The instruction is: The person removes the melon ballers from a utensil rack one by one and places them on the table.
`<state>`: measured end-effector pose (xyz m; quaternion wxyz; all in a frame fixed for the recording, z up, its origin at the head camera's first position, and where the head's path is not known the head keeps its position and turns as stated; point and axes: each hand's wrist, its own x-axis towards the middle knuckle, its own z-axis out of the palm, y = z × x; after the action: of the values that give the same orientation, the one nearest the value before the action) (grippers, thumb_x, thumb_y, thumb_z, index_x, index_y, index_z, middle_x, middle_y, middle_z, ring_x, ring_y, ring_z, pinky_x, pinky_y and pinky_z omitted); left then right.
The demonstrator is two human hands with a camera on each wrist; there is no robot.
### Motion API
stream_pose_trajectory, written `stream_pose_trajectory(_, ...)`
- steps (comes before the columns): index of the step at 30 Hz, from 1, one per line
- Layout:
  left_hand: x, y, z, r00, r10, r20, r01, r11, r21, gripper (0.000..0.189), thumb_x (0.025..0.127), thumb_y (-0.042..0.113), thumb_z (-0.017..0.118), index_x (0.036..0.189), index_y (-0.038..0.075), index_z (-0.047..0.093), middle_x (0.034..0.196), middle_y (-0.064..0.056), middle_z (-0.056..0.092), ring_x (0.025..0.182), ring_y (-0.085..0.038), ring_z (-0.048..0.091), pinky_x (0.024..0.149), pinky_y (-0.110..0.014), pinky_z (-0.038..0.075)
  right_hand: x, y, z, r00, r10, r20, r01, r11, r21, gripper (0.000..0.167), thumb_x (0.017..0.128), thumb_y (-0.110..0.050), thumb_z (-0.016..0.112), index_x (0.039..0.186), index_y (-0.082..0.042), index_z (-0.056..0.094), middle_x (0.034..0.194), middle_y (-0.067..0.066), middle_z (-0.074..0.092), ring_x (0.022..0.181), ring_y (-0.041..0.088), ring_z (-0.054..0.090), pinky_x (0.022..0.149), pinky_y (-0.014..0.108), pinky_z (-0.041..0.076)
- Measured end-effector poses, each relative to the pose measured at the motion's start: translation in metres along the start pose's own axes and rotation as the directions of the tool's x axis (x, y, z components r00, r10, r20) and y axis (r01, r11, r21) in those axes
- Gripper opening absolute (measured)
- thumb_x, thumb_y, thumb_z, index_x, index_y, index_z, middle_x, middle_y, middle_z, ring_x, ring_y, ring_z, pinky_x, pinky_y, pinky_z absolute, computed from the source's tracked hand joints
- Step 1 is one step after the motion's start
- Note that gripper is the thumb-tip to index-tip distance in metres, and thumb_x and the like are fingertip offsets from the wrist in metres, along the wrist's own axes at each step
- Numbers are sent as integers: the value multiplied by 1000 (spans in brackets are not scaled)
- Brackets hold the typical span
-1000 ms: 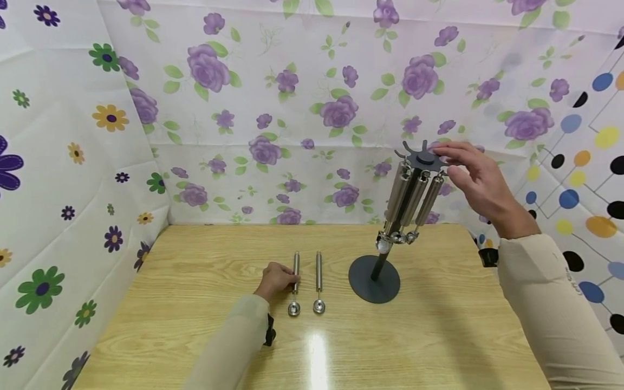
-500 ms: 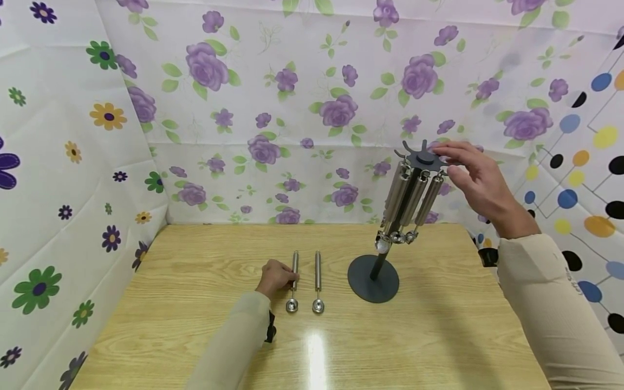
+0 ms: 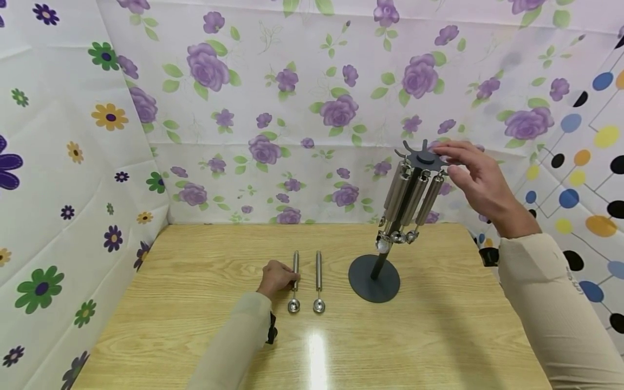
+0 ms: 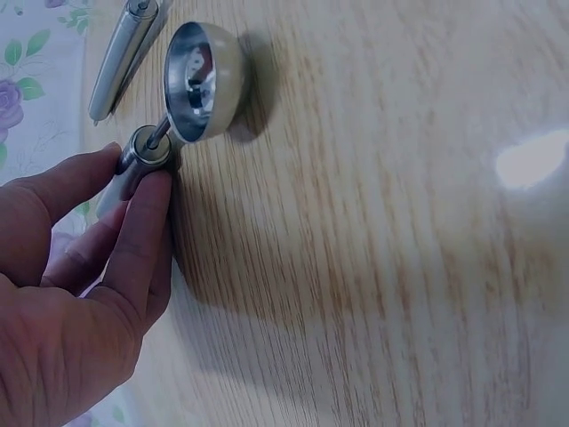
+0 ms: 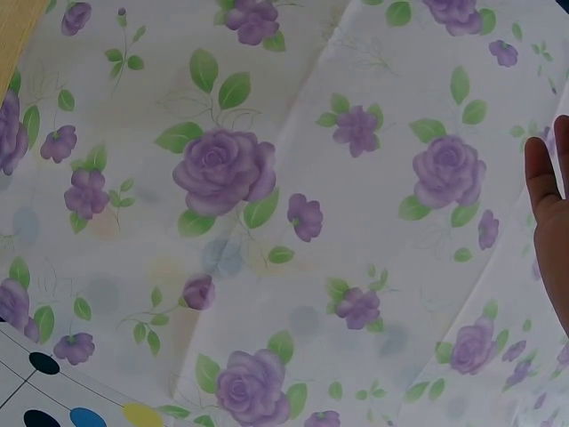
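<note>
On the table, my left hand (image 3: 278, 277) pinches the handle of a steel melon baller (image 3: 294, 306) between thumb and fingers. Its round bowl (image 4: 200, 84) shows beyond my fingertips in the left wrist view. A second melon baller (image 3: 319, 276) lies parallel, just to the right. My right hand (image 3: 475, 176) is raised at the top of a dark utensil stand (image 3: 374, 279), thumb and fingers about the right edge of its hooked top (image 3: 425, 158). From the hooks hang several steel utensils (image 3: 414, 200) with small round ends. Only part of my right hand (image 5: 553, 222) shows in the right wrist view.
Both melon ballers lie on a wood-grain table (image 3: 205, 254). Behind it rises a flower-print cloth (image 3: 302, 97). More patterned cloth closes off the left and right sides. A bright light reflection (image 3: 318, 357) falls on the table's front part.
</note>
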<state>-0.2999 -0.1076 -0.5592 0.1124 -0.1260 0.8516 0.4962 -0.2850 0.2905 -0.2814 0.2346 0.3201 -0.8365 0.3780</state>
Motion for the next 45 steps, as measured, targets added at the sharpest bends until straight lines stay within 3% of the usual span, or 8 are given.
stream_pose_trajectory(6, -2, 2, -1, 1000, 11, -1, -11, 1000, 0, 12, 79, 6, 85, 83, -2, 77, 69, -8, 72, 60, -16, 69, 58, -29, 59, 0, -1, -1, 1000, 9, -1, -9, 1000, -12, 39, 104, -14, 45, 139, -4, 58, 141, -9, 51, 123, 3, 46, 98, 18, 36)
stream_pose_trajectory(14, -10, 11, -16, 998, 60, -4, -59, 994, 87, 22, 83, 20, 84, 83, -1, 77, 76, -15, 72, 73, -29, 69, 66, -32, 56, 1, -3, -3, 999, 38, 11, -38, 999, -10, 39, 104, -14, 46, 139, -1, 58, 142, -11, 49, 128, 3, 43, 102, 21, 35)
stream_pose_trajectory(19, -13, 26, -24, 995, 103, 16, -104, 994, 38, 23, 86, 18, 82, 93, -4, 76, 88, -20, 73, 82, -34, 71, 74, -40, 59, 1, -1, -6, 999, 30, 13, -30, 999, -16, 39, 104, -14, 47, 139, -2, 58, 142, -8, 49, 128, 2, 43, 101, 19, 35)
stream_pose_trajectory(24, -16, 44, -30, 988, 147, 36, -148, 988, 37, 31, 87, 21, 81, 106, -3, 75, 103, -17, 73, 82, -28, 73, 80, -44, 60, 0, -1, -6, 999, 37, 14, -37, 999, -28, 38, 104, -14, 49, 139, -2, 58, 143, 2, 50, 130, 0, 41, 100, 17, 34)
stream_pose_trajectory(27, -19, 56, -32, 980, 189, 68, -193, 980, 56, 33, 88, 24, 80, 110, -1, 75, 100, -15, 74, 82, -24, 73, 80, -43, 60, -1, -1, -5, 999, 42, 13, -42, 999, -24, 38, 103, -13, 49, 138, -1, 58, 143, 3, 50, 131, 0, 40, 100, 16, 34)
stream_pose_trajectory(34, -31, 89, -37, 958, 259, 123, -264, 964, 25, 36, 89, 23, 79, 115, -2, 73, 99, -11, 74, 91, -29, 72, 80, -40, 60, -2, -1, -4, 999, 35, 20, -35, 999, -6, 38, 103, -11, 49, 138, 2, 57, 142, -11, 48, 132, 1, 39, 102, 15, 33)
stream_pose_trajectory(38, -37, 109, -40, 946, 292, 144, -295, 955, 4, 35, 90, 22, 78, 117, 0, 72, 104, -11, 73, 92, -27, 72, 81, -37, 60, -2, 1, -3, 999, 41, 25, -41, 999, -6, 39, 103, -11, 49, 139, 1, 56, 144, -7, 48, 133, 2, 39, 103, 15, 32)
stream_pose_trajectory(45, -47, 142, -43, 904, 384, 188, -372, 923, -96, 35, 92, 19, 76, 120, 0, 71, 111, -13, 70, 97, -26, 71, 82, -34, 59, -2, 2, -3, 999, 45, 26, -45, 999, -13, 39, 104, -12, 49, 140, 0, 56, 145, -3, 47, 135, 3, 38, 105, 15, 30)
